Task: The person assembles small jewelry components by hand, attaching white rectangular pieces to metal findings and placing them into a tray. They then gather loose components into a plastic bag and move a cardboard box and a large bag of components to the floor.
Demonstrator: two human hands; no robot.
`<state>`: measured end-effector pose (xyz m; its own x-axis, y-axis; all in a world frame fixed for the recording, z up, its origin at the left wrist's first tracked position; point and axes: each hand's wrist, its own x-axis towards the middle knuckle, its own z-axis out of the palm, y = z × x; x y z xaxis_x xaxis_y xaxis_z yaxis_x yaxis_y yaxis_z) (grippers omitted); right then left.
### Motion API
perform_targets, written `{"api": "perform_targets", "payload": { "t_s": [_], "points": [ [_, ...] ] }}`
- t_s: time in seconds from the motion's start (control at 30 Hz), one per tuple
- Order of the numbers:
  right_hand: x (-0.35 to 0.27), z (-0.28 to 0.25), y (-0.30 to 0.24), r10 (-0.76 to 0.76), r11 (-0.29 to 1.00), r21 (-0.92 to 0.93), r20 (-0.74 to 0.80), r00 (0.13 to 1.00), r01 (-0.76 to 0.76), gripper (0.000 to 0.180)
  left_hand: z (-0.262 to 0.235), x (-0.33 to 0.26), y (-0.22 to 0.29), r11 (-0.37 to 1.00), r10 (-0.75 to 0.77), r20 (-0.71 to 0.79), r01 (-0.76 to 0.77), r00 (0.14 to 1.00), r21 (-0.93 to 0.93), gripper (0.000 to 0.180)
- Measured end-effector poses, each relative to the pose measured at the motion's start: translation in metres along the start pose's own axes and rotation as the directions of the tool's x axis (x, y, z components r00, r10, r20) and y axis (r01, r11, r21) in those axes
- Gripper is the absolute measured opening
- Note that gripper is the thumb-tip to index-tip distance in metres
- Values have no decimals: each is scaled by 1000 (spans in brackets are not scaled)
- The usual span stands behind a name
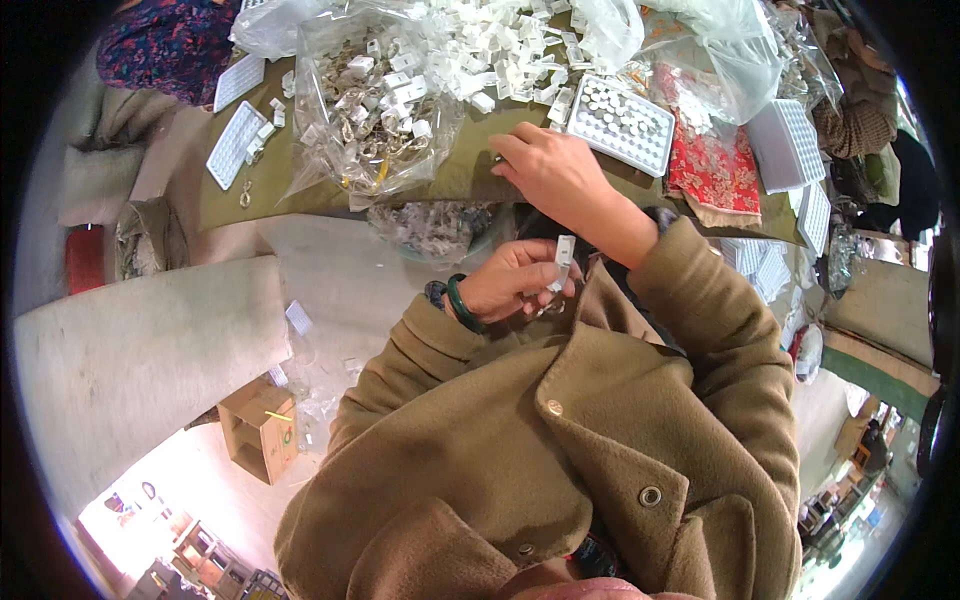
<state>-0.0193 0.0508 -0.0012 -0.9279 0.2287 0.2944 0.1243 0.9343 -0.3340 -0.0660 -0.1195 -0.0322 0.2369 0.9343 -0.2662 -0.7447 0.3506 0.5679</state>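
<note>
Close to my chest, my left hand [507, 283] pinches a small white plastic holder [564, 258] between thumb and fingers. Thin metallic bits show just below those fingers, too small to make out. My right hand [552, 167] reaches over the table's near edge with its fingers curled together. A tiny dark spot shows at its fingertips, and what they grip cannot be made out. Beyond that hand lies a big heap of white plastic pieces [470, 50]. To its left sits a clear plastic bag [330, 130] full of metallic parts and white pieces.
Right of my right hand is a white tray [652, 165] of round pieces, beside a red patterned cloth [715, 170]. Stacked white trays [785, 145] stand farther right. Two small trays lie at the left. A basin [440, 228] sits below the table edge; a cardboard box [257, 430] is on the floor.
</note>
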Motion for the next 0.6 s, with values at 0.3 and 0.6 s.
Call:
{"api": "perform_targets", "payload": {
  "t_s": [0.3,0.6],
  "points": [
    [8,-40,-6,93,990,132,-381,920,-45,10,3,-15,41,854,502,-243,-520,830,-9,25],
    [-26,-51,-51,79,908,417,-276,958,45,15,25,-14,47,896,441,-366,-423,819,134,19]
  ]
}}
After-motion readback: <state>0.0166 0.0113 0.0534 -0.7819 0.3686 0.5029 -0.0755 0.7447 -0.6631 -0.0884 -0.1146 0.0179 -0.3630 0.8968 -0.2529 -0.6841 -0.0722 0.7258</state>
